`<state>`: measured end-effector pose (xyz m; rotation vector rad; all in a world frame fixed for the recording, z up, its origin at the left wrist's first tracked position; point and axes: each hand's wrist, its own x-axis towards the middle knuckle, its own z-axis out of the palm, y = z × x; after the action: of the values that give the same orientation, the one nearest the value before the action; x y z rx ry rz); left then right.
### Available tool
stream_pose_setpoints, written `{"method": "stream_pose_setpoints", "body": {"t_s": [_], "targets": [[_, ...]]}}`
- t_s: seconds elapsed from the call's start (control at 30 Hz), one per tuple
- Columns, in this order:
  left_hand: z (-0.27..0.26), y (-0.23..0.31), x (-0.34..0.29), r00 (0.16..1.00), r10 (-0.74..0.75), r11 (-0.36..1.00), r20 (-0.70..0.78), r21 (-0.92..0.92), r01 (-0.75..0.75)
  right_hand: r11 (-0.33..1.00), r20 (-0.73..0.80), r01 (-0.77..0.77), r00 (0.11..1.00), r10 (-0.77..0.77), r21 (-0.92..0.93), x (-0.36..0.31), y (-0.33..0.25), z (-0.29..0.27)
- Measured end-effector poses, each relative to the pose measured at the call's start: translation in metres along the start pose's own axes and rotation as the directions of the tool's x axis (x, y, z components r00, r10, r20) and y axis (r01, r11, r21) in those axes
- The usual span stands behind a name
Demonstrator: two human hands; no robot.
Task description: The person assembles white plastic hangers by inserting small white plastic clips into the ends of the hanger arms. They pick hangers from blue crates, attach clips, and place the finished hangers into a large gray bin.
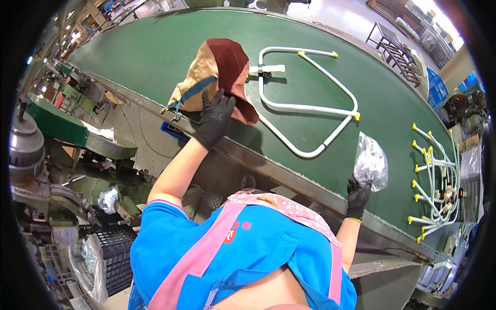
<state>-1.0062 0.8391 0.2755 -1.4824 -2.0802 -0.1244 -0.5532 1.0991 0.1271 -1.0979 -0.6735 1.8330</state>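
Observation:
A cloth piece (235,67), tan on one side and reddish brown on the other with a blue strip, lies bunched over the left end of a white bent-tube frame (310,107). My left hand (215,116), in a black glove, grips the near edge of this cloth; its thumb is hidden. The frame has yellow end caps and a white sleeve with a black clamp. To the right, my right hand (358,194), also gloved in black, is closed on the lower edge of a clear plastic bag (372,161). What the bag contains cannot be made out.
Both hands are over a green conveyor belt (170,41) with a metal near edge. Several more white tube frames (436,181) with yellow caps are stacked at the right. Machines (57,124) and a black plastic crate (116,258) stand to the left.

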Motion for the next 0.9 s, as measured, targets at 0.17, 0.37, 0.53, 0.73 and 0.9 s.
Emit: {"method": "stream_pose_setpoints", "body": {"t_s": [0.17, 0.37, 0.53, 0.73, 0.9], "targets": [[-0.004, -0.046, -0.032, 0.999, -0.026, 0.995, 0.034, -0.099, 0.029, 0.952, -0.037, -0.255, 0.967, 0.252, -0.167, 0.071, 0.019, 0.021], [-0.001, -0.087, -0.047, 0.975, -0.217, 0.958, -0.047, -0.200, 0.204, 0.985, -0.099, -0.175, 0.980, 0.175, 0.014, 0.135, 0.019, 0.056], [0.047, -0.132, -0.052, 0.923, -0.384, 0.920, -0.032, -0.096, 0.380, 0.995, -0.180, 0.051, 0.983, -0.035, 0.086, 0.146, 0.023, 0.070], [0.072, -0.191, -0.004, 0.435, -0.865, 0.335, 0.250, -0.358, 0.872, 0.987, -0.155, -0.072, 0.987, 0.049, -0.146, 0.081, 0.043, 0.057], [0.040, -0.066, 0.056, 0.910, -0.236, 0.742, -0.340, -0.668, -0.057, 0.898, 0.513, -0.354, 0.839, 0.181, 0.262, 0.028, 0.061, 0.044]]}}
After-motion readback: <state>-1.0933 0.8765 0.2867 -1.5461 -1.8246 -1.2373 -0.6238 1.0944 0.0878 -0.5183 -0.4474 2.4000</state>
